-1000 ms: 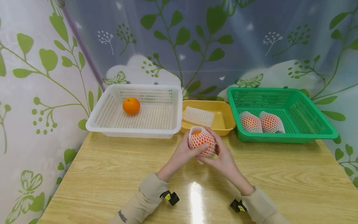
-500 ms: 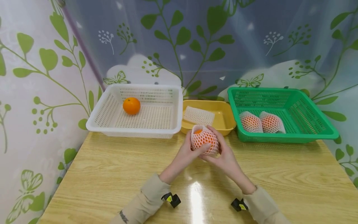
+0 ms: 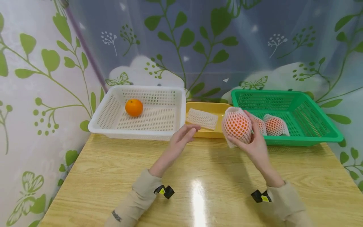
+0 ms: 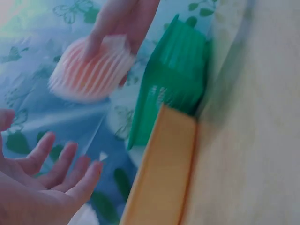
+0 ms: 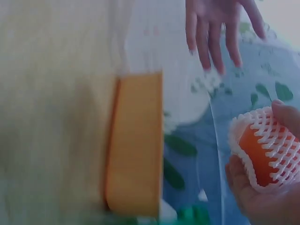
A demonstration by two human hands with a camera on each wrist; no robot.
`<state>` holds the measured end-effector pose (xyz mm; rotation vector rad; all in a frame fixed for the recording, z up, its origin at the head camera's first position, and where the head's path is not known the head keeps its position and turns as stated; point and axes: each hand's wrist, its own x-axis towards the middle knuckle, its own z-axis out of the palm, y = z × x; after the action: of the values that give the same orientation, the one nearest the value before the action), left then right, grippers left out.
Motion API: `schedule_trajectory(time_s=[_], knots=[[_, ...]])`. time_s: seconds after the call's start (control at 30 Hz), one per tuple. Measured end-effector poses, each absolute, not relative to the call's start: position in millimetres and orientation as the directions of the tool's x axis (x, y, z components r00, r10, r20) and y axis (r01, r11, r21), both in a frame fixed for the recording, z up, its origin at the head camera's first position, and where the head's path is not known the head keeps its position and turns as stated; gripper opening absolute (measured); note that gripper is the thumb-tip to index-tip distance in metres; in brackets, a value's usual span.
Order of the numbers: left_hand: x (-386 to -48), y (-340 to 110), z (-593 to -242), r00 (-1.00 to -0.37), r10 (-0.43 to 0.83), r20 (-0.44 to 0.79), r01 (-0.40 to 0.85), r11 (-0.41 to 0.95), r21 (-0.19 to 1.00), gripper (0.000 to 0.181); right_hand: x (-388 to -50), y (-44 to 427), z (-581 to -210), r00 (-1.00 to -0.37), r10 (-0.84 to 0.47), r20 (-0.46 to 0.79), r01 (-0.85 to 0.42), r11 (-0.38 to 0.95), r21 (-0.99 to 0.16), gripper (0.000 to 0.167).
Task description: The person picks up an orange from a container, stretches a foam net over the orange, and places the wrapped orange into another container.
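Note:
My right hand (image 3: 256,148) grips an orange in a white foam net (image 3: 237,124), raised in front of the gap between the yellow tray (image 3: 202,134) and the green basket (image 3: 300,138). The right wrist view shows bare orange peel at one end of the netted orange (image 5: 276,154), between thumb and fingers. My left hand (image 3: 180,142) is apart from it, holding nothing, near the yellow tray's front left. Its fingers (image 4: 70,157) are spread and loosely bent in the left wrist view. A flat foam net (image 3: 202,118) lies in the yellow tray.
At the left stands a white basket (image 3: 136,135) with one bare orange (image 3: 134,107) inside. Two netted fruits sit in the green basket; one netted fruit (image 3: 275,125) shows fully, the other is partly hidden behind my right hand. All containers stand along the wooden table's (image 3: 119,176) back.
Both hands held the netted orange together before. My left hand has let go and drawn left, while my right hand has carried the orange right and up towards the green basket.

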<state>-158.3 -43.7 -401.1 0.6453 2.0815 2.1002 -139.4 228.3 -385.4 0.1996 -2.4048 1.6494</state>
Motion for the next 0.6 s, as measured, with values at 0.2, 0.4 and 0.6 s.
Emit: schedule_trajectory(time_s=[0.2,0.4,0.6], knots=[[-171.2,-68.7,-394.5,-0.923,0.292,0.252,0.252,-0.037,0.967,0.029,-161.6,285.5,-366.7,-0.949,0.183,0.258,-0.136,0.5,-0.855,0.093],[-181.8,-94.4,-390.0,-0.951,0.196,0.24,0.244,-0.003,0.97,0.027,-187.0,343.1,-365.0,-0.895,0.355,0.268,0.002,0.605,-0.796,0.09],[-188.4,-120.4,-381.6,-0.968,0.113,0.225,0.23,0.031,0.973,0.029,-204.3,392.2,-364.5,-0.904,0.384,0.188,0.168,0.722,-0.671,0.099]])
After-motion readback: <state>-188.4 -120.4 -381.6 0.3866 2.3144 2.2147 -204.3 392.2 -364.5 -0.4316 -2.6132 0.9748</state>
